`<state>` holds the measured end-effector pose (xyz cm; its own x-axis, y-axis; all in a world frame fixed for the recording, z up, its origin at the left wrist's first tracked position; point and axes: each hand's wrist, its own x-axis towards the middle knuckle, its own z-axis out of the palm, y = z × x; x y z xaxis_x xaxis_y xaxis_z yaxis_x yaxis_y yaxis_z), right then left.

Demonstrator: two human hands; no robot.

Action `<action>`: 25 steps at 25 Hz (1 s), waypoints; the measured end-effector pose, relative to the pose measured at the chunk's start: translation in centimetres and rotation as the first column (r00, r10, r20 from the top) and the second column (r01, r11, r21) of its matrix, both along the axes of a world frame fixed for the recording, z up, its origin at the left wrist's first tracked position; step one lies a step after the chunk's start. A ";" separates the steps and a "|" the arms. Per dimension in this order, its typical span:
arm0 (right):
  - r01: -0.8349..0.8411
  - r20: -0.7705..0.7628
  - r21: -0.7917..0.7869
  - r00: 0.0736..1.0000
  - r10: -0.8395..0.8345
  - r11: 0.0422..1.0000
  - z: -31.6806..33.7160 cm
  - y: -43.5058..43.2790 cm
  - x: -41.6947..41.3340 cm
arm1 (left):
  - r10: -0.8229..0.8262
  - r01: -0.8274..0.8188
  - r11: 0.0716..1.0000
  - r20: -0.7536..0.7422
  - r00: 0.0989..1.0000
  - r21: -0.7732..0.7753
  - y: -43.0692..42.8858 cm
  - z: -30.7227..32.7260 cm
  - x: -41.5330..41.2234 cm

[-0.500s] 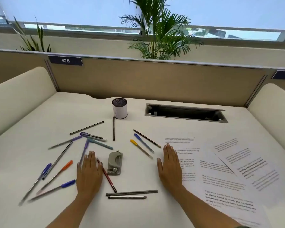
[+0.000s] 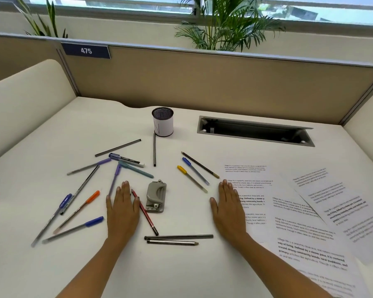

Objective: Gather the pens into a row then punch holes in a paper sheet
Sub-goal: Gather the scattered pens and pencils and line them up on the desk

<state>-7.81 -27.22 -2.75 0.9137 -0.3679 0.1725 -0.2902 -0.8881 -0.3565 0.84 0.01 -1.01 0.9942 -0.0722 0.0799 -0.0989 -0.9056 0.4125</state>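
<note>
While pens lie scattered, hands flat.

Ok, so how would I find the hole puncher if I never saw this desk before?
Start at the white pen cup standing at the back of the desk and come straight toward the person. Between the two flat hands, nearer the left hand, lies the hole punch. It is the only chunky grey metal thing there; everything around it is a thin pen or pencil.
</note>
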 end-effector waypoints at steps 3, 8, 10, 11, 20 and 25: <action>0.007 0.001 -0.013 1.000 -0.007 1.000 -0.2 -0.2 0.2 | 0.001 -0.001 1.000 0.040 0.999 0.005 0.0 0.0 0.0; 0.019 -0.007 -0.009 1.000 -0.019 1.000 -0.4 0.0 0.4 | -0.038 0.042 0.997 0.058 0.998 -0.072 0.5 0.3 -0.1; 0.026 -0.007 -0.006 1.000 -0.026 1.000 0.0 -0.1 0.3 | -0.050 0.053 0.990 0.026 0.998 -0.134 0.7 0.6 -0.2; 0.032 -0.002 -0.011 0.999 -0.032 0.999 0.3 0.0 0.4 | -0.052 0.054 0.986 0.016 0.999 -0.160 0.9 0.8 -0.1; -0.010 0.028 -0.014 1.000 0.010 1.000 4.0 2.7 6.7 | -0.142 0.136 0.987 -0.065 0.988 -0.091 -0.3 5.1 -0.4; 0.038 -0.082 0.010 0.996 -0.037 0.999 3.8 3.6 9.9 | -0.113 0.110 0.994 -0.241 0.964 -0.026 -0.2 4.7 0.2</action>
